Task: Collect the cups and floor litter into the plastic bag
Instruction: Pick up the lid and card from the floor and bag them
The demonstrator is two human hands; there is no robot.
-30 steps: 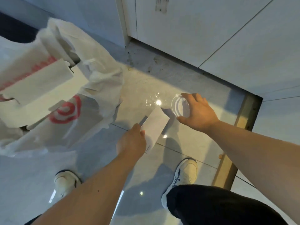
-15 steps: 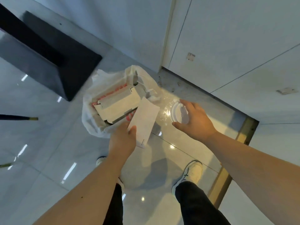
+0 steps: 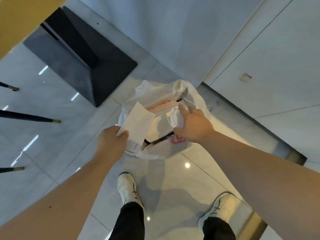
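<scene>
A white plastic bag (image 3: 161, 90) with a red logo stands open on the tiled floor, with a white and red carton inside it. My left hand (image 3: 110, 144) grips a white slip of paper (image 3: 138, 124) over the bag's left rim. My right hand (image 3: 194, 125) holds a clear plastic cup lid (image 3: 173, 119) above the bag's opening, thumb and fingers around its edge.
A dark grey wedge-shaped base (image 3: 90, 66) sits on the floor to the bag's left. Thin black furniture legs (image 3: 31, 117) reach in from the left edge. White cabinet doors (image 3: 259, 58) rise behind the bag. My two white shoes (image 3: 127, 189) stand below it.
I have stood up, so the view is higher. Both hands moved from the floor to over the bag, the left carrying the paper and the right carrying the lid.
</scene>
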